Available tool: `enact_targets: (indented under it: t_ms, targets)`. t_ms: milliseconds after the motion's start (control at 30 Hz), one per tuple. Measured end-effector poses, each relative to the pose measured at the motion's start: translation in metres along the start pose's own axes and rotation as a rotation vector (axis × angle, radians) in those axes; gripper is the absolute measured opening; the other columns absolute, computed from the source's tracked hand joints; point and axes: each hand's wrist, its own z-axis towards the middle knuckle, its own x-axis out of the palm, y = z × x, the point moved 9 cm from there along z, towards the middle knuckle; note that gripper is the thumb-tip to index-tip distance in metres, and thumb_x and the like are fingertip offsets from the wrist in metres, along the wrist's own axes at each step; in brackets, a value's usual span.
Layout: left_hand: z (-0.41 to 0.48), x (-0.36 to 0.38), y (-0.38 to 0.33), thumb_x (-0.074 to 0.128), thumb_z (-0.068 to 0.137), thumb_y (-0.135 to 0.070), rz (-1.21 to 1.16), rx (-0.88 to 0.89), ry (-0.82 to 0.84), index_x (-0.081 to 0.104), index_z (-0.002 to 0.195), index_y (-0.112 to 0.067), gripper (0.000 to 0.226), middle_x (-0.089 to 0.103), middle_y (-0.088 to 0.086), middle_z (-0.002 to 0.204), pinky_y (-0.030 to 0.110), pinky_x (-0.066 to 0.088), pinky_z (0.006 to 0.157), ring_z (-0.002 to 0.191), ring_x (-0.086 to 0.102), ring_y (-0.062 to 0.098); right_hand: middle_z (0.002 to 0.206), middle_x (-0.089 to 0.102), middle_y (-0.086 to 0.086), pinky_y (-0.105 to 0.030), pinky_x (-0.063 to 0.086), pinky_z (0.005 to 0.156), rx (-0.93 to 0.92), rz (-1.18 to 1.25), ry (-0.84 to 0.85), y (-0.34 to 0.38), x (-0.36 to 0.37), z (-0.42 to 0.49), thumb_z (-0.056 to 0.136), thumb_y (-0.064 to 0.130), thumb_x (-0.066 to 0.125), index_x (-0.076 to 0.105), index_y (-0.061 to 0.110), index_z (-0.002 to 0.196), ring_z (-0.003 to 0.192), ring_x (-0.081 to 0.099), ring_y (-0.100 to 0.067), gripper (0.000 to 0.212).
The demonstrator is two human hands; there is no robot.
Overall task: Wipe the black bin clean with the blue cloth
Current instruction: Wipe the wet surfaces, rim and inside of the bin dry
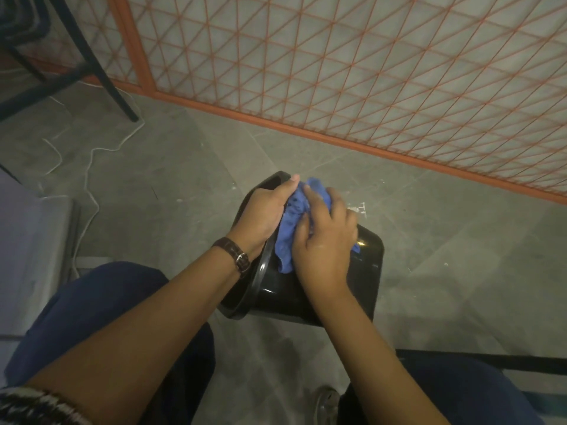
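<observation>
The glossy black bin [365, 271] lies tilted on its side above the grey floor, its rim toward the left and its base toward the right. My left hand [265, 211], with a brown watch on the wrist, grips the bin's rim at the top, thumb stretched along the edge. A crumpled blue cloth [291, 231] is bunched on the bin's outer wall. My right hand [325, 237] presses on the cloth with bent fingers, covering much of it. The bin's inside is hidden.
An orange wire-mesh panel [368, 72] stands close behind the bin. Black chair legs [101, 72] and a white cable [89, 167] lie on the floor at the left. My knees in dark blue trousers [92, 305] frame the bottom of the view.
</observation>
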Motion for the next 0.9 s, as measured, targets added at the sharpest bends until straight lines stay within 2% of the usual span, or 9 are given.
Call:
enact_targets:
  t_ms: [100,167,333,467,600,700,800,900]
  targets:
    - [0.003,-0.009,0.001,0.064,0.081,-0.045,-0.040,-0.028,-0.023,0.071,0.065,-0.013,0.036,0.072,0.009,0.072,0.037,0.053,0.082,0.073,0.069,0.021,0.133,0.051,-0.009,-0.033,0.034,0.088,-0.098,0.054,0.050,0.017,0.008,-0.012,0.085,0.022,0.040,0.054,0.024,0.126,0.104,0.039,-0.017,0.043]
    - [0.002,-0.013,0.002,0.063,0.083,-0.043,-0.060,-0.044,-0.044,0.070,0.069,-0.010,0.036,0.070,0.012,0.074,0.037,0.053,0.081,0.073,0.067,0.023,0.132,0.052,-0.010,-0.033,0.037,0.086,-0.145,0.077,0.076,0.023,0.009,-0.016,0.085,0.021,0.041,0.057,0.020,0.124,0.101,0.037,-0.015,0.042]
    - [0.003,-0.022,0.003,0.058,0.089,-0.036,-0.073,-0.094,-0.094,0.060,0.064,-0.010,0.037,0.061,0.005,0.060,0.024,0.050,0.056,0.054,0.059,0.015,0.131,0.050,-0.008,-0.034,0.041,0.087,-0.228,0.094,0.149,0.028,0.010,-0.029,0.085,0.019,0.046,0.055,0.019,0.125,0.104,0.041,-0.017,0.041]
    - [0.005,-0.034,-0.001,0.057,0.090,-0.030,-0.115,-0.100,-0.178,0.058,0.067,-0.010,0.031,0.061,-0.002,0.045,0.018,0.048,0.045,0.043,0.059,0.010,0.132,0.048,-0.006,-0.036,0.044,0.086,-0.359,0.083,0.243,0.031,0.010,-0.053,0.085,0.021,0.053,0.051,0.022,0.128,0.105,0.044,-0.019,0.043]
    - [0.005,-0.034,0.001,0.055,0.091,-0.029,-0.101,-0.122,-0.169,0.059,0.068,-0.010,0.030,0.063,0.001,0.048,0.026,0.051,0.056,0.050,0.060,0.016,0.132,0.044,-0.003,-0.037,0.044,0.080,-0.525,-0.057,0.301,0.029,0.001,-0.064,0.087,0.029,0.052,0.048,0.024,0.129,0.099,0.047,-0.022,0.043]
    - [0.005,-0.031,0.001,0.055,0.090,-0.030,-0.091,-0.121,-0.173,0.059,0.068,-0.011,0.029,0.062,0.007,0.063,0.033,0.049,0.066,0.061,0.058,0.021,0.132,0.041,-0.002,-0.037,0.041,0.078,-0.584,-0.134,0.294,0.022,-0.014,-0.059,0.086,0.031,0.054,0.048,0.025,0.129,0.097,0.047,-0.023,0.044]
    - [0.007,-0.032,-0.011,0.057,0.087,-0.033,-0.074,-0.072,-0.201,0.061,0.068,-0.014,0.027,0.061,0.007,0.070,0.042,0.050,0.080,0.070,0.058,0.023,0.131,0.042,-0.003,-0.037,0.039,0.079,-0.587,-0.237,0.234,0.008,-0.037,-0.045,0.084,0.032,0.057,0.046,0.026,0.130,0.097,0.046,-0.023,0.048]
    - [0.008,-0.032,-0.021,0.060,0.085,-0.034,-0.115,-0.040,-0.194,0.063,0.068,-0.014,0.026,0.062,0.008,0.070,0.043,0.050,0.079,0.064,0.059,0.021,0.131,0.043,-0.007,-0.039,0.041,0.080,-0.490,-0.333,0.197,-0.020,-0.065,-0.023,0.084,0.032,0.053,0.045,0.026,0.132,0.099,0.046,-0.026,0.049]
